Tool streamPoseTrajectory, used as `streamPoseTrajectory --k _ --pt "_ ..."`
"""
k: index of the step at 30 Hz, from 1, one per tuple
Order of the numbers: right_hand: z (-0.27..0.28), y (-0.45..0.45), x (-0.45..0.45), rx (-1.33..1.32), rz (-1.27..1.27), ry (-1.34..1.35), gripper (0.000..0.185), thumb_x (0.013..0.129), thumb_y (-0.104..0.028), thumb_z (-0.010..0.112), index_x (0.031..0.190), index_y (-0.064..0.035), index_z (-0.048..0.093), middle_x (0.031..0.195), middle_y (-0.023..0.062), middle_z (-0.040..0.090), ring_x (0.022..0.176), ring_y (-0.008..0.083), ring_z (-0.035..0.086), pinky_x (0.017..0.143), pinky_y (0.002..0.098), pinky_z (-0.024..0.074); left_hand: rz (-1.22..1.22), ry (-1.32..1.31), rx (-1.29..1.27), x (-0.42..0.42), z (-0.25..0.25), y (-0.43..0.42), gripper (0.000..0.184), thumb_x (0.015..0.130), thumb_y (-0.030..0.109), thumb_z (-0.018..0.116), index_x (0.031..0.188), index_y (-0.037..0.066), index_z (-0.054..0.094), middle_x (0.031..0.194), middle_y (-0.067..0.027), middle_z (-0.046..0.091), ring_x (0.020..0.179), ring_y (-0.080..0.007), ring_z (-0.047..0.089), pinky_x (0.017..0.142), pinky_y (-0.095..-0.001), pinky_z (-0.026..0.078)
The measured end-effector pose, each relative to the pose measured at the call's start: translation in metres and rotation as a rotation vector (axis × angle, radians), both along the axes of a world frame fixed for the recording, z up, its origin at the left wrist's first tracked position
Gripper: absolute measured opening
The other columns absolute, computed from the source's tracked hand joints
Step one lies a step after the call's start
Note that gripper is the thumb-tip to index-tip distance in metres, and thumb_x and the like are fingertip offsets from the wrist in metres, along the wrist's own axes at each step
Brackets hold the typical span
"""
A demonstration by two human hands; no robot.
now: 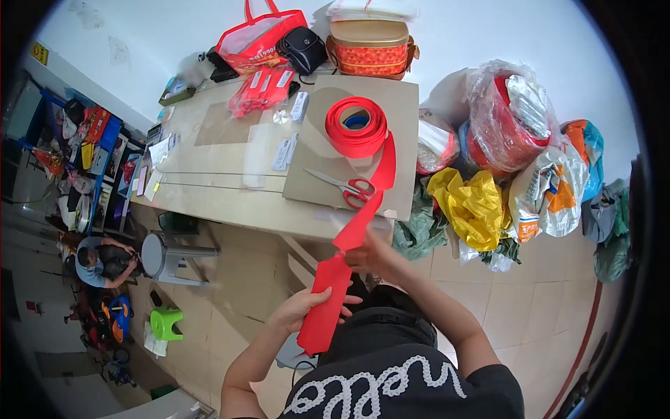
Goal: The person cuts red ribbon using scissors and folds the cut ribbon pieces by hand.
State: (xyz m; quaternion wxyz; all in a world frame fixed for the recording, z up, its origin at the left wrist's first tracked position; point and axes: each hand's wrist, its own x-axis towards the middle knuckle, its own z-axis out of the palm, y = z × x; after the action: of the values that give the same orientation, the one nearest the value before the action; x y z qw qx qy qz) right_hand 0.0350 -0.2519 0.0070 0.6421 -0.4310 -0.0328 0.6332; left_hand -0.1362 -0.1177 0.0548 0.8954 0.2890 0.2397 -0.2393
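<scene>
A roll of wide red ribbon (336, 145) lies on a grey-brown board on the table, and its tail runs over the board's edge down toward me. My left hand (310, 305) is closed around a flat red ribbon piece (325, 297) in front of my body, fingers behind and thumb on top. My right hand (373, 257) is beside the narrow, pinched spot between the tail and that piece; its fingers are blurred, so their grip is unclear. Red-handled scissors (347, 187) lie on the board next to the tail, blades partly spread.
On the table (209, 164) are packs of red items (262, 91), white small packets (283, 152), a red bag (258, 42) and a black pouch (302, 49). Filled plastic bags (474, 206) stand right of it. At left, a person (105, 262) sits near a grey stool (164, 255).
</scene>
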Motion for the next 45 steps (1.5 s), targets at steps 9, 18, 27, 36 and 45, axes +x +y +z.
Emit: streamPoseTrajectory --k 9,18,27,36,45 --pt "-0.018 0.046 0.068 -0.049 -0.154 -0.099 0.044 0.084 -0.038 0.059 0.113 -0.0061 0.052 0.104 0.0073 0.061 0.099 0.0189 0.058 0.087 0.0388 0.0448 -0.197 0.094 0.089 -0.018 -0.003 0.020 0.048 0.094 0.028 0.044 0.132 0.003 0.031 0.122 -0.0208 0.051 0.093 -0.0210 0.060 0.079 -0.0327 0.052" --pt "0.022 0.049 0.057 0.087 -0.174 -0.104 0.041 0.088 -0.016 0.057 0.125 -0.0054 0.042 0.117 0.0095 0.055 0.105 0.0208 0.057 0.090 0.0354 0.0458 -0.097 -0.013 -0.010 -0.020 -0.020 0.058 0.047 0.093 0.026 0.046 0.131 0.002 0.032 0.123 -0.0231 0.049 0.094 -0.0245 0.059 0.080 -0.0368 0.052" --pt "0.010 0.049 0.061 0.231 -0.257 -0.119 0.045 0.090 -0.024 0.055 0.126 -0.0030 0.040 0.121 0.0123 0.052 0.114 0.0237 0.050 0.100 0.0389 0.0360 0.169 -0.005 -0.145 0.018 -0.032 0.057 0.045 0.093 0.024 0.045 0.130 0.002 0.032 0.129 -0.0228 0.043 0.102 -0.0271 0.056 0.085 -0.0420 0.050" --pt "0.002 0.041 0.081 0.346 -0.252 -0.350 0.031 0.092 -0.020 0.052 0.119 -0.0052 0.048 0.112 0.0023 0.056 0.108 0.0128 0.050 0.093 0.0320 0.0390 0.475 -0.098 -0.046 0.099 -0.041 0.035 0.044 0.094 0.025 0.041 0.128 -0.001 0.034 0.127 -0.0207 0.046 0.109 -0.0317 0.053 0.087 -0.0473 0.048" --pt "-0.006 0.016 0.112 0.451 -0.062 -0.847 0.027 0.084 -0.011 0.062 0.110 -0.0063 0.057 0.115 0.0082 0.053 0.109 0.0199 0.049 0.091 0.0343 0.0389 0.576 -0.213 -0.404 0.149 -0.083 0.021 0.038 0.090 0.015 0.046 0.124 -0.001 0.040 0.117 -0.0197 0.053 0.103 -0.0272 0.057 0.089 -0.0426 0.048"
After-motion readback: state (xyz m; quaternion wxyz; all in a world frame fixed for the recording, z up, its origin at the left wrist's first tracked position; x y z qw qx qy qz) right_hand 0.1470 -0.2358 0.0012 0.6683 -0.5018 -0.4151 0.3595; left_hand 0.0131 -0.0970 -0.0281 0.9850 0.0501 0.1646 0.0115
